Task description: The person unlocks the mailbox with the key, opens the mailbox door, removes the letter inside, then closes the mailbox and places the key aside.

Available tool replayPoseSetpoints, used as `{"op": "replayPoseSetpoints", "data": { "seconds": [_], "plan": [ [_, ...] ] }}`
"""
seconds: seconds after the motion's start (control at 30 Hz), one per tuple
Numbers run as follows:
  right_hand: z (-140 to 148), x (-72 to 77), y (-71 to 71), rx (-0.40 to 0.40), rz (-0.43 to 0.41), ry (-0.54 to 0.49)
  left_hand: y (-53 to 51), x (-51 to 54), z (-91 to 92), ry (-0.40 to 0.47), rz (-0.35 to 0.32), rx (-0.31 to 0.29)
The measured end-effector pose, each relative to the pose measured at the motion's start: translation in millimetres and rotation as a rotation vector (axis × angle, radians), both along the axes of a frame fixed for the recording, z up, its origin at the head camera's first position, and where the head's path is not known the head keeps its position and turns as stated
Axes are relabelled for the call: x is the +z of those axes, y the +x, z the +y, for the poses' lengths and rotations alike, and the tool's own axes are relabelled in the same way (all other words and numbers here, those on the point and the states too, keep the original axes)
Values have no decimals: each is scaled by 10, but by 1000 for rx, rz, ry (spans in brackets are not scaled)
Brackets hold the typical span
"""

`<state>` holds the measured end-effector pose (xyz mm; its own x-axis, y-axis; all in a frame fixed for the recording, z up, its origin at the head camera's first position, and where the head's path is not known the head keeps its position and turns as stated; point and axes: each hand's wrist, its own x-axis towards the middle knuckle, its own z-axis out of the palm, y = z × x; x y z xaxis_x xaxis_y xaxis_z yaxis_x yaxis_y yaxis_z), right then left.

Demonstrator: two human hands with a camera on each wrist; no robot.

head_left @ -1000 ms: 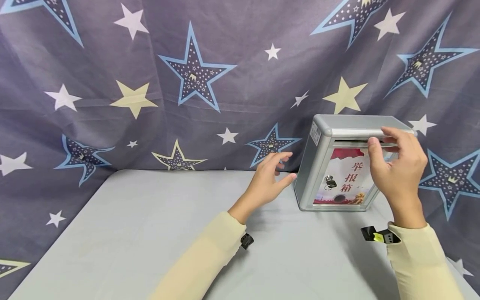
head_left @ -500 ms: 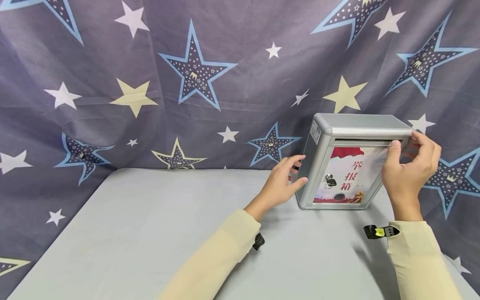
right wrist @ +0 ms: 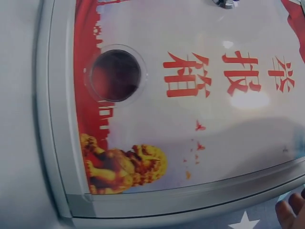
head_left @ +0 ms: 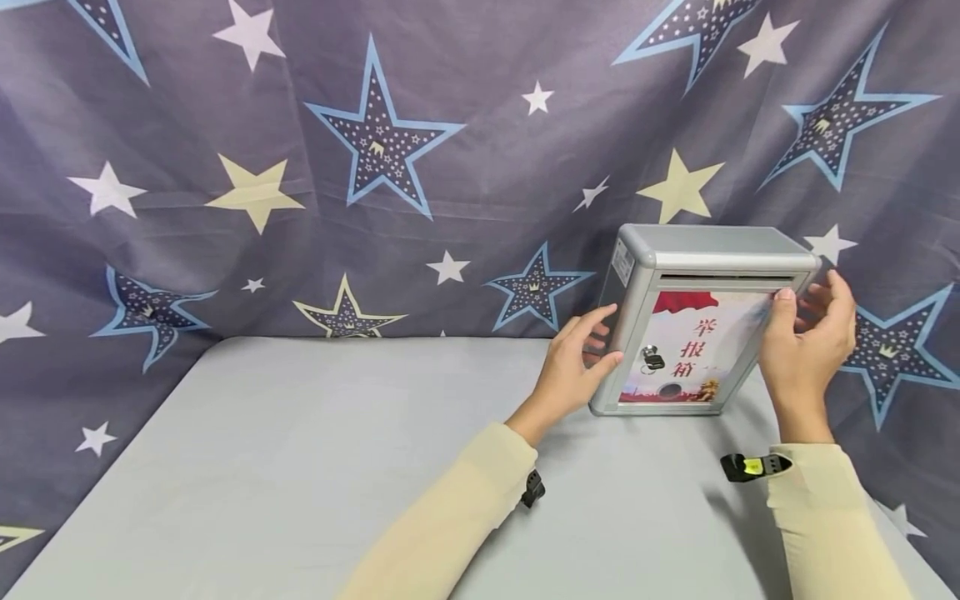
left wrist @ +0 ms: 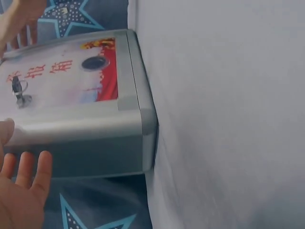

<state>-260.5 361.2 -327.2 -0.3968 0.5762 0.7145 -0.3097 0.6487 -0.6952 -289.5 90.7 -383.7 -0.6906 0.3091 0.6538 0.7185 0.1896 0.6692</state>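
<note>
Head view: my 2 hands are apart, placed on either side of a silver box (head_left: 701, 308) that stands upright on the far right of the desk (head_left: 337, 458), near the star-patterned curtain (head_left: 465, 150). My left hand (head_left: 566, 367) is relaxed by the box's left side, fingers spread; my right hand (head_left: 810, 354) is loosely cupped at the right side, its thumb by the front frame. Neither looks clamped on, and whether skin meets metal everywhere I cannot tell.

If I pushed harder with 1 hand than the other, I judge the box could twist or slide over the desk. Its smooth, rounded edges could also slip through such a loose hold. The key (head_left: 654, 362) juts from the lock on the left of the front panel (head_left: 738, 333), so my left thumb could snag it.

The red characters (head_left: 692, 349), 3 in a column, read 举报箱, a report box. Near them the right wrist view shows a gold lion (right wrist: 126, 167) and a round window (right wrist: 116, 75). The white sticker (head_left: 622, 262) on the left side has print too small to read; I find no brand.
</note>
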Motion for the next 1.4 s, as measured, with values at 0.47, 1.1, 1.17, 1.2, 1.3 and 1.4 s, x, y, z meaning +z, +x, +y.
{"op": "replayPoseSetpoints", "data": {
  "seconds": [0.47, 1.1, 1.17, 1.2, 1.3, 1.4],
  "plan": [
    [-37, -49, -53, 13, 57, -14, 27, 37, 146, 137, 61, 70],
    [-41, -42, 7, 64, -1, -70, 76, 39, 180, 161, 70, 127],
    [-42, -43, 10, 67, -4, -69, 78, 41, 174, 158, 72, 131],
    [-44, -40, 9, 69, -2, -70, 79, 43, 170, 160, 71, 130],
    [-53, -21, 0, 76, 14, -70, 73, 46, 161, 162, 69, 133],
    [-70, 4, 1, 82, 34, -65, 66, 46, 158, 176, 55, 126]
  ]
}}
